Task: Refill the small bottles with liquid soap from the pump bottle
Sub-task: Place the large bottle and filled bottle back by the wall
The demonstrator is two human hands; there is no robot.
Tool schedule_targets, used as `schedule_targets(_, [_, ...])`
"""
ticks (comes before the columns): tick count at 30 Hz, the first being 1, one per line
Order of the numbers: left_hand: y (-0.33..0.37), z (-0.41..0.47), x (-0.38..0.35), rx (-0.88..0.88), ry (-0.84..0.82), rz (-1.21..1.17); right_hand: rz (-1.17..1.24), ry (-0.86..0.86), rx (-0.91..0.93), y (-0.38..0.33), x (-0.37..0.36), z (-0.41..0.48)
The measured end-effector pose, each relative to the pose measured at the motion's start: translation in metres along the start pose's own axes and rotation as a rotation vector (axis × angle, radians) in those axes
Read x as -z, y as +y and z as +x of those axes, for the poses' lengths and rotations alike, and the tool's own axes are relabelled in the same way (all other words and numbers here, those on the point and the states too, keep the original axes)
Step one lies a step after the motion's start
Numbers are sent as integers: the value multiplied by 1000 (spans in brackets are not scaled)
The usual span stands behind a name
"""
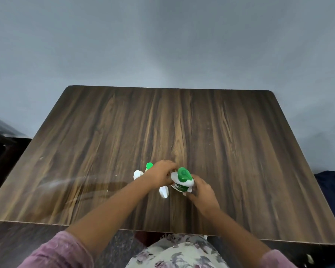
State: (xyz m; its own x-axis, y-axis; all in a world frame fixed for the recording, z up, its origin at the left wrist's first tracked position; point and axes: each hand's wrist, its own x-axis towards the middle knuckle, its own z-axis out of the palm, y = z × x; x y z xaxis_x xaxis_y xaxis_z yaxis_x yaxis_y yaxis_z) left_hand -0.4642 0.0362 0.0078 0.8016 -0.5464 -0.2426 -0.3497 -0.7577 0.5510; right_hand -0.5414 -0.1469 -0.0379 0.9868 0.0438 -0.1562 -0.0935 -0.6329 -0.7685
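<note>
Head view. The pump bottle (182, 183) stands upright on the bench (240, 142), between the two hands. The right hand (200, 190) wraps the bottle body from its near right side, probably to steady it. The left hand (161, 176) curls its fingers round the bottle's far left shoulder, beside the green pump head (183, 173), probably to turn or aim it.

Count:
- Pump bottles: one.
- Small bottles: three.
  - The green-capped small bottle (149, 165) is just beyond the left hand.
  - The far white small bottle (137, 174) is to the left of that hand.
  - The near white small bottle (163, 191) is just beneath its wrist.

All three sit close by, which likely keeps transfers short.
</note>
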Motion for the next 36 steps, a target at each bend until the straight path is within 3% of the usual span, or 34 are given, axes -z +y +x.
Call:
schedule_targets(17, [-13,33,-7,82,260,-54,-53,-70,110,2,20,68])
schedule_targets(29, [-69,109,48,24,280,-24,-27,-7,82,-20,11,168])
schedule_targets(36, [-102,159,85,25,405,-113,-77,25,132,-34,13,249])
